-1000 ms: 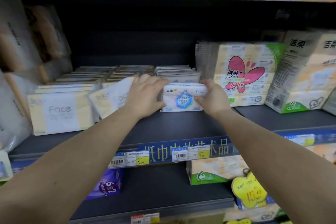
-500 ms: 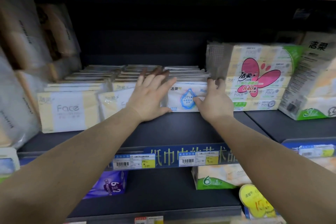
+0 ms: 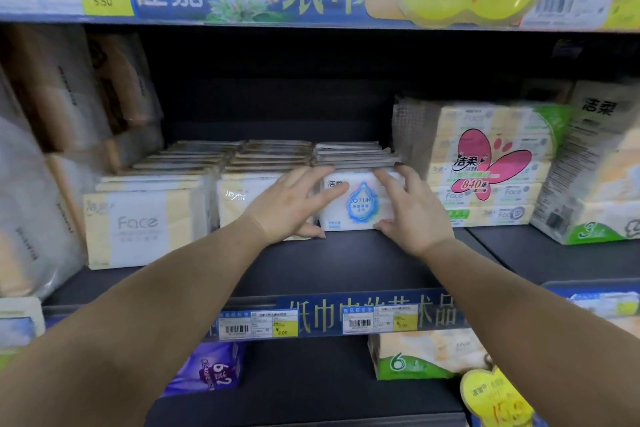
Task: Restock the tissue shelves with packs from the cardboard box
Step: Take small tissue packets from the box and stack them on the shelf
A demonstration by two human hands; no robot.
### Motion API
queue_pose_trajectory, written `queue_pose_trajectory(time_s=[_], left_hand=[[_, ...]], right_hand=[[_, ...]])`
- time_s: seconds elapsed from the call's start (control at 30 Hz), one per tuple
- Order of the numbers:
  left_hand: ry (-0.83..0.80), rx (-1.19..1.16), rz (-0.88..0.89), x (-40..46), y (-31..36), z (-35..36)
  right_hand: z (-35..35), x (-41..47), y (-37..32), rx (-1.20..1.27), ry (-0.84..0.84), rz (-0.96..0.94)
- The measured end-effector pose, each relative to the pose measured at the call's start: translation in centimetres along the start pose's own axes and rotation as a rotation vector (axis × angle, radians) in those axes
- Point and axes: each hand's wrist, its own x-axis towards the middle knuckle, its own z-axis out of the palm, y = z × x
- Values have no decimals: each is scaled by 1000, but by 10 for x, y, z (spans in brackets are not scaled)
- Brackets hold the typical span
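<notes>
We have pushed the lotion pack point(image 3: 358, 204) back into its row, left hand point(image 3: 287, 206) and right hand point(image 3: 412, 211) now flat against it, so it is shelved.

both bare forearms reach from the near corners toward the far middle, converging. the left hand point(image 3: 289, 206) lies palm forward, fingers straight and spread, fingertips angled up and right, thumb low near the bottom. the right hand point(image 3: 412, 213) sits just right of it, fingers extended and slightly bent, pointing up and left, thumb tucked low. the two hands are near, not touching.
</notes>
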Motion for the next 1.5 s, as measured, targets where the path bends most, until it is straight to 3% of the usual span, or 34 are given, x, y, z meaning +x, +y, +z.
queue_pose_trajectory(time_s=[0.17,0.3,0.53,0.67,0.77,0.87,1.1,1.5], left_hand=[[72,66,181,1,-9,1],[99,132,210,-6,-11,-2],[94,-45,-142,18,12,-25],[127,-233,-190,48,48,-30],[128,-456,-253,74,87,-31],[25,-616,-272,99,134,-30],[-256,-696,-194,158,249,-23],[-469,-869,16,247,502,-25]], right_hand=[[-2,-3,-4,-17,-3,-6],[-4,-5,-8,-5,-12,2],[-18,-12,-14,86,38,19],[-31,-28,-8,131,90,80],[-48,-49,7,146,123,172],[-67,-80,34,112,161,260],[-121,-174,117,-89,98,526],[-203,-370,267,-227,-4,890]])
